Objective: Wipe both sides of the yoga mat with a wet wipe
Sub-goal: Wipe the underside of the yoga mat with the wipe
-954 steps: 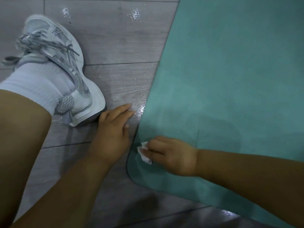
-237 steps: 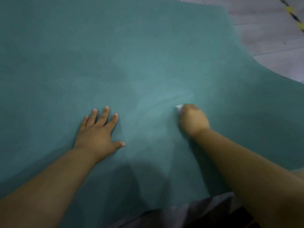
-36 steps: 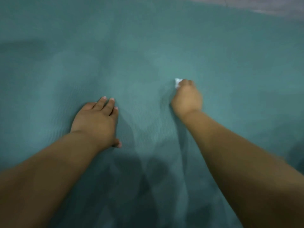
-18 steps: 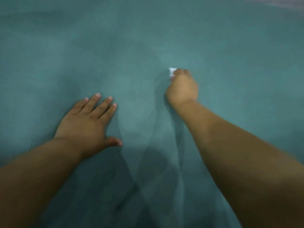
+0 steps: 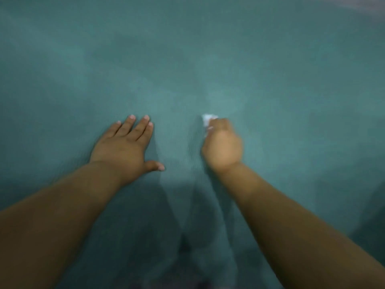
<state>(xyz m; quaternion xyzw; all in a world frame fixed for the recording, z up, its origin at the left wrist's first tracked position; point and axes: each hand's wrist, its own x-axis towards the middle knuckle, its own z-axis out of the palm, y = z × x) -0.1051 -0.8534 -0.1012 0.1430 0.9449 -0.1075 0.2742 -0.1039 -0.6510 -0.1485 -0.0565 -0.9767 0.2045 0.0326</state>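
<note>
While both forearms reach out over the yoga mat (image 5: 270, 69), the left hand (image 5: 125, 147) presses flat with fingers straight, and the right hand (image 5: 221, 147) curls round the bunched wet wipe (image 5: 207, 119) mid-mat. Wiping is underway (which side, I cannot tell); floor (image 5: 366, 2) shows past the far right corner.

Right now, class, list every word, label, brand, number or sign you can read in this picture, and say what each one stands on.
None: no text can be read anywhere in this view.
Yoga mat: plain teal surface, blurred, no logo or print visible.
Wet wipe: plain white, held by the right hand, no marking.
Left hand: flat on the mat, bare, nothing written.
</note>
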